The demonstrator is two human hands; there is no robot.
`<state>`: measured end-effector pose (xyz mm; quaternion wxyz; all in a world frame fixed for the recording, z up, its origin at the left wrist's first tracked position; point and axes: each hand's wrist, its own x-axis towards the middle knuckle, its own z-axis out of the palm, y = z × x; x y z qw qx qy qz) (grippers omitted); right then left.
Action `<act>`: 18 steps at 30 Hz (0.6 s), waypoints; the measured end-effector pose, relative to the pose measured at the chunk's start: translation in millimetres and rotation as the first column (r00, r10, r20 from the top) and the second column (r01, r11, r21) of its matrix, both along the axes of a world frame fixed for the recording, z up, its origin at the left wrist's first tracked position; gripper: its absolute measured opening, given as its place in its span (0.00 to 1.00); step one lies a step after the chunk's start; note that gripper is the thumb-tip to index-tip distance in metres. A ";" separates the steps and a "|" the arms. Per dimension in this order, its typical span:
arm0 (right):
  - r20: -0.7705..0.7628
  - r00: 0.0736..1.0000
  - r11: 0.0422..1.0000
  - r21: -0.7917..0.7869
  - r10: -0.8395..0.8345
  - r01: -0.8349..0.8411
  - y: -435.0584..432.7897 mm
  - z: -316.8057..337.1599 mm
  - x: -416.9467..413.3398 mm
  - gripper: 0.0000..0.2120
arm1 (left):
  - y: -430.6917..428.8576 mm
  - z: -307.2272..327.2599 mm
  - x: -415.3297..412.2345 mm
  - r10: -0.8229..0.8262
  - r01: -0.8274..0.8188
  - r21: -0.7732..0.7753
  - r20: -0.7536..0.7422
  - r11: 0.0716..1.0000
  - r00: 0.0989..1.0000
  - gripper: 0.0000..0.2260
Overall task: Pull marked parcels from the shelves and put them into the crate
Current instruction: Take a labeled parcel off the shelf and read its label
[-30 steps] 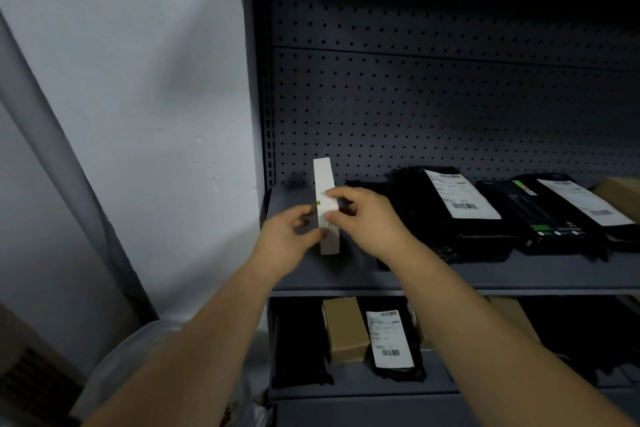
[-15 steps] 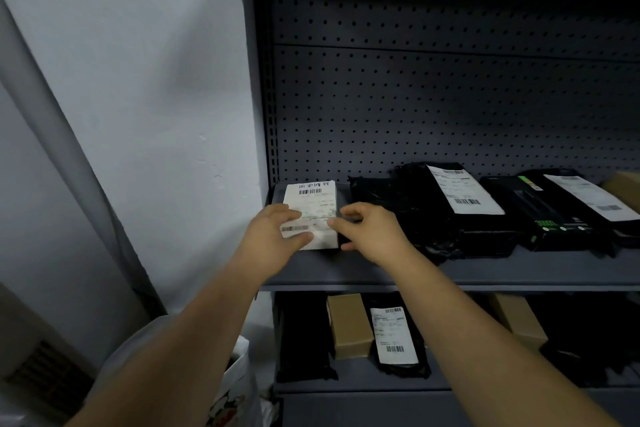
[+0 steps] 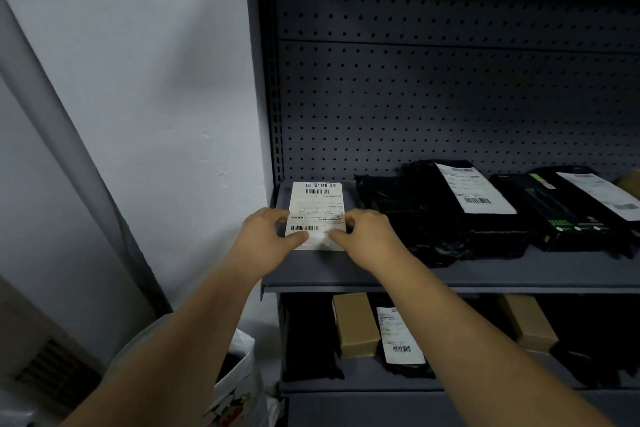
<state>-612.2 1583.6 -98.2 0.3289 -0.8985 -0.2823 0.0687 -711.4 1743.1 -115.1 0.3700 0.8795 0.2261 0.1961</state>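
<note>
Head view: 1 white labelled parcel [image 3: 317, 208], flat on upper shelf [image 3: 502, 274], left end; left hand [image 3: 265, 241] and right hand [image 3: 369, 239] pinch its near edge, thumbs on top.

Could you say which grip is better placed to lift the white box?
Probably the left grip: its side of the flat white labelled box is free; black plastic bags crowd the right grip.

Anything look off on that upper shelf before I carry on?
Nothing spilled or damaged. The white parcel lies flat, label upside down to the camera, left hand and right hand holding its near end. The black bag beside it is crumpled.
</note>
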 end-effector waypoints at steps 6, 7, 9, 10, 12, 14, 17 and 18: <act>0.010 1.000 1.000 -0.015 0.014 -0.014 6.5 -0.8 -0.3 0.21 | 4.9 -2.2 -0.7 -0.034 0.034 -0.026 -0.009 0.999 0.999 0.20; -0.001 1.000 1.000 -0.013 0.019 -0.019 6.7 -1.3 -0.6 0.22 | 6.6 -2.7 -1.5 -0.046 0.046 -0.016 -0.010 0.999 0.999 0.20; -0.037 0.999 1.000 0.004 0.021 -0.020 7.4 -2.8 -2.5 0.24 | 9.0 -3.3 -3.4 -0.061 0.061 -0.023 -0.006 0.998 0.998 0.20; -0.048 0.999 1.000 0.016 0.011 -0.011 7.7 -3.4 -3.9 0.25 | 9.4 -4.0 -4.2 -0.062 0.062 -0.029 0.002 0.998 0.998 0.20; -0.040 0.999 0.999 0.047 -0.016 0.018 8.4 -5.0 -6.9 0.24 | 8.6 -5.1 -5.7 -0.046 0.047 -0.042 0.030 0.998 0.999 0.20; -0.031 0.999 0.995 0.089 -0.035 0.038 8.5 -5.5 -10.0 0.23 | 6.6 -4.3 -7.5 -0.029 0.033 -0.068 0.068 0.997 0.997 0.19; -0.016 0.998 0.987 0.147 -0.058 0.059 7.5 -5.2 -12.8 0.23 | 4.6 -0.5 -9.6 -0.023 0.039 -0.115 0.135 0.993 0.991 0.20; -0.014 0.998 0.983 0.172 -0.066 0.068 7.2 -4.6 -14.3 0.23 | 3.9 1.3 -10.3 -0.021 0.042 -0.132 0.157 0.990 0.987 0.21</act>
